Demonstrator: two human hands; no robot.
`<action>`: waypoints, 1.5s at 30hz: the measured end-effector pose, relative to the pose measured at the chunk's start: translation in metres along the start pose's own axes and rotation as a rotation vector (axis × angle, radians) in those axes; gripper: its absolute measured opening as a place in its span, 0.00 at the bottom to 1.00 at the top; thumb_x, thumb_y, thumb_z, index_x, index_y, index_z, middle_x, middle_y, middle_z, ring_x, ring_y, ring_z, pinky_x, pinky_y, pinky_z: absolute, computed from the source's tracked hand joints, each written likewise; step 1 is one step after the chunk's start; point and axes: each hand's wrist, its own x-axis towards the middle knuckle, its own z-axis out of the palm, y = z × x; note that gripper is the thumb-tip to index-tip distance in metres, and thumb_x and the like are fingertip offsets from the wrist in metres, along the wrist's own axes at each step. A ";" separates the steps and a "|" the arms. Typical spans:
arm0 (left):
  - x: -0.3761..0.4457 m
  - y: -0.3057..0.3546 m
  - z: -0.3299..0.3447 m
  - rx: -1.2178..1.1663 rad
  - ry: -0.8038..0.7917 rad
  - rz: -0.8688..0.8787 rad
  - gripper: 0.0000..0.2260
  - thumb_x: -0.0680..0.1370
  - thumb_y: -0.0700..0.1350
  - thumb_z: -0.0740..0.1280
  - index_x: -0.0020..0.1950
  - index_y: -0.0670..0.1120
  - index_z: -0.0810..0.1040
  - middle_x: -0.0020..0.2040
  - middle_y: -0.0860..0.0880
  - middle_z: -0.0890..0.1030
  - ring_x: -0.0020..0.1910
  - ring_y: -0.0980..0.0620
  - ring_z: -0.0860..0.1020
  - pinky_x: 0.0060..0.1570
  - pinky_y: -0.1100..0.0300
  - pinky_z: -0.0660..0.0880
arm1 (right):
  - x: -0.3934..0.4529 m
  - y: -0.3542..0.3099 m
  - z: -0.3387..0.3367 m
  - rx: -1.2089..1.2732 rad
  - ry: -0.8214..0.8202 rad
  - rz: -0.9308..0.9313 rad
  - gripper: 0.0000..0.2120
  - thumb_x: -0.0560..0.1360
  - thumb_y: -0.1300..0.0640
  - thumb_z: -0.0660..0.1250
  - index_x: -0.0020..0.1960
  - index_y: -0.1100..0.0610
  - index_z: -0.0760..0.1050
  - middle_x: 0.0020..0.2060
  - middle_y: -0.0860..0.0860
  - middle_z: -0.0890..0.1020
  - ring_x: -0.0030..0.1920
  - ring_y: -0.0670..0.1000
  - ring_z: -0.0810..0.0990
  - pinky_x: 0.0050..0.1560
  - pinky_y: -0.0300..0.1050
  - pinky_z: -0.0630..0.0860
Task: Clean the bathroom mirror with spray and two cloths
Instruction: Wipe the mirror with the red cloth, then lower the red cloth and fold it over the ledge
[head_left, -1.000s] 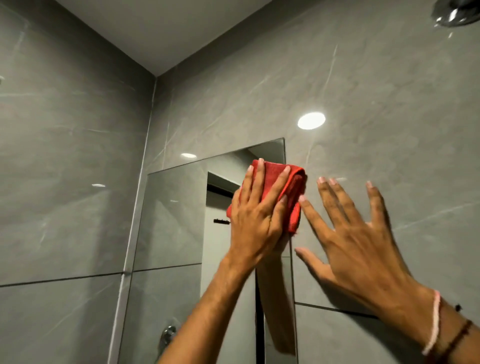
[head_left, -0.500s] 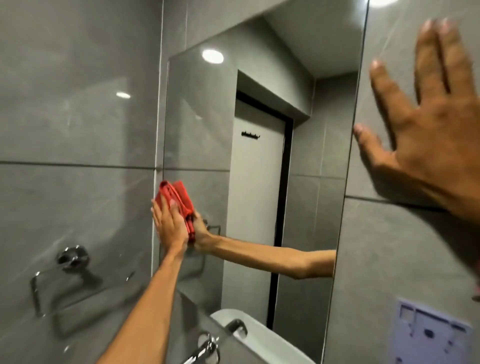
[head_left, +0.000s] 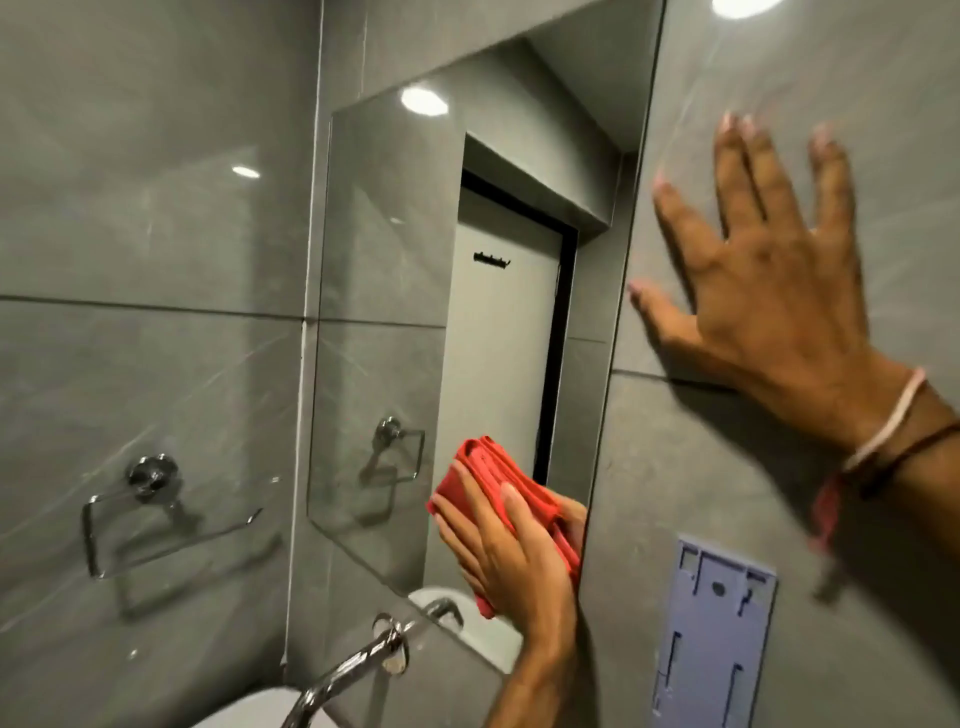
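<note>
Now pressing the red cloth (head_left: 493, 470) flat on the mirror (head_left: 389, 270) at its 5 o'clock corner with the left hand (head_left: 511, 564), fingers (head_left: 515, 512) straight and pointing to 11 o'clock, likely wiping that way next, right hand (head_left: 769, 291) at 2 o'clock, spread open on the wall (head_left: 701, 493), holding nothing.

Chrome towel ring (head_left: 156, 512) on the grey tiled wall (head_left: 130, 208), left. Curved chrome tap (head_left: 345, 675) above a white basin (head_left: 244, 714). Pale-blue plastic backplate (head_left: 712, 639) fixed lower right.
</note>
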 end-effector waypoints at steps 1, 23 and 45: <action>0.015 0.027 0.007 -0.025 0.008 -0.003 0.25 0.83 0.54 0.57 0.80 0.59 0.55 0.84 0.49 0.50 0.83 0.50 0.48 0.78 0.45 0.50 | -0.005 0.004 -0.005 0.014 -0.012 -0.007 0.40 0.77 0.34 0.54 0.83 0.53 0.58 0.84 0.65 0.54 0.85 0.63 0.53 0.82 0.70 0.50; -0.050 0.321 0.042 -0.301 -0.556 1.557 0.44 0.72 0.48 0.74 0.77 0.28 0.54 0.78 0.30 0.60 0.79 0.37 0.63 0.76 0.44 0.65 | -0.001 0.086 -0.147 1.663 0.324 0.783 0.10 0.74 0.56 0.77 0.55 0.57 0.85 0.44 0.50 0.91 0.45 0.49 0.91 0.41 0.47 0.87; -0.357 -0.180 -0.143 0.159 -1.289 -0.548 0.22 0.69 0.27 0.75 0.40 0.47 0.66 0.30 0.46 0.69 0.30 0.52 0.70 0.35 0.52 0.72 | -0.623 -0.021 -0.184 0.810 -0.526 1.992 0.03 0.70 0.61 0.81 0.40 0.57 0.87 0.35 0.51 0.89 0.38 0.51 0.85 0.45 0.49 0.82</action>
